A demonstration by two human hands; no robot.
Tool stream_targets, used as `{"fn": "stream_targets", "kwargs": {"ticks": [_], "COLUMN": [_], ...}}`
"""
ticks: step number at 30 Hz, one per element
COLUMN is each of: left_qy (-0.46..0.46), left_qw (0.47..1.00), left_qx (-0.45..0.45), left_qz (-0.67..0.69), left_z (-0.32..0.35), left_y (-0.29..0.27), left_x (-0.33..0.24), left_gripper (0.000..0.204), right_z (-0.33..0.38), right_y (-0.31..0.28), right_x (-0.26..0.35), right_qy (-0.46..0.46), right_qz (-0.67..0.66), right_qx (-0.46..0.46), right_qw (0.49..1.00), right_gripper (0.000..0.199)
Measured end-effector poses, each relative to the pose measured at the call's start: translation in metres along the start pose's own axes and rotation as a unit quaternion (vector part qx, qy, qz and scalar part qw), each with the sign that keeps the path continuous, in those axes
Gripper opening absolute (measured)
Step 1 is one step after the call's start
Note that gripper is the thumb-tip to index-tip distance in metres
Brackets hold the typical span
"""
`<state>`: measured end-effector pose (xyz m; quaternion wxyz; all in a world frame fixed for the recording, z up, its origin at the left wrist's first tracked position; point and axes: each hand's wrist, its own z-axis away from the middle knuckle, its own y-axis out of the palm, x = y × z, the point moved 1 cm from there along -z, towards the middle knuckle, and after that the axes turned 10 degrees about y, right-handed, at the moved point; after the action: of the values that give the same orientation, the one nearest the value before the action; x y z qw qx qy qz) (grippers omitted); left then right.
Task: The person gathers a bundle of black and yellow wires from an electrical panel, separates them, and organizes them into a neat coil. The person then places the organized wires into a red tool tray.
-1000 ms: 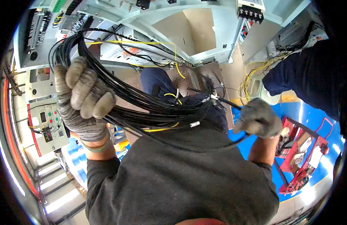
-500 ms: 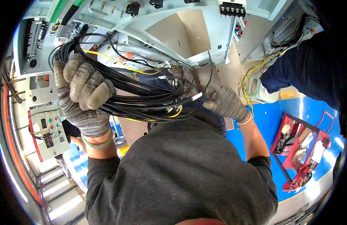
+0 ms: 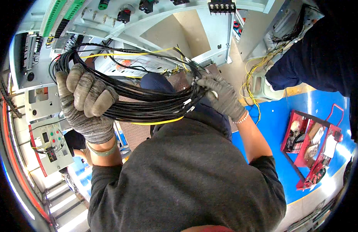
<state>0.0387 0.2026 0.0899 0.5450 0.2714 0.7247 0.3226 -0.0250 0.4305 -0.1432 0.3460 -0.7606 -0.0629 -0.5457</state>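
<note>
A thick bundle of thin black wires [image 3: 148, 89] loops across in front of my chest, with a yellow wire [image 3: 157, 122] along its near side. White marker sleeves [image 3: 187, 102] show on its right part. My left hand [image 3: 87, 96], in a grey knit glove, is wrapped round the bundle's left end, fingers curled. At the right end my right hand [image 3: 221, 94], gloved the same way, has its fingers closed on the wires. Its thumb and fingertips are partly hidden among them.
An open metal cabinet [image 3: 128, 33] with green terminal strips [image 3: 57, 17] stands ahead. At the right, a person's dark-clothed leg [image 3: 298, 69] is beside a pale green stool [image 3: 260, 87] and loose yellow wires [image 3: 246, 83]. A red tool cart [image 3: 310, 147] stands on the blue floor.
My right hand has moved left and slightly up, from beside the bundle's loose end to a grip on it. The right end is now gathered closer. My left hand keeps its hold.
</note>
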Motion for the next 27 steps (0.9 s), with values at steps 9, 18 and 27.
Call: {"fn": "stream_targets", "kwargs": {"ticks": [9, 18, 27], "left_qy": [-0.130, -0.017, 0.045], "left_qw": [0.977, 1.000, 0.998], "left_qx": [0.159, 0.006, -0.021], "left_qz": [0.049, 0.002, -0.029], "left_z": [-0.007, 0.008, 0.006], "left_y": [-0.007, -0.006, -0.009], "left_x": [-0.007, -0.003, 0.010], "left_gripper": [0.027, 0.033, 0.032], "right_z": [-0.019, -0.014, 0.039], "right_y": [0.042, 0.009, -0.103], "right_x": [-0.014, 0.000, 0.089], "right_qy": [0.010, 0.070, -0.098], "right_qz": [0.004, -0.187, 0.011], "right_qx": [0.147, 0.122, -0.299], "right_qw": [0.989, 0.972, 0.949], "right_gripper": [0.027, 0.019, 0.029]}}
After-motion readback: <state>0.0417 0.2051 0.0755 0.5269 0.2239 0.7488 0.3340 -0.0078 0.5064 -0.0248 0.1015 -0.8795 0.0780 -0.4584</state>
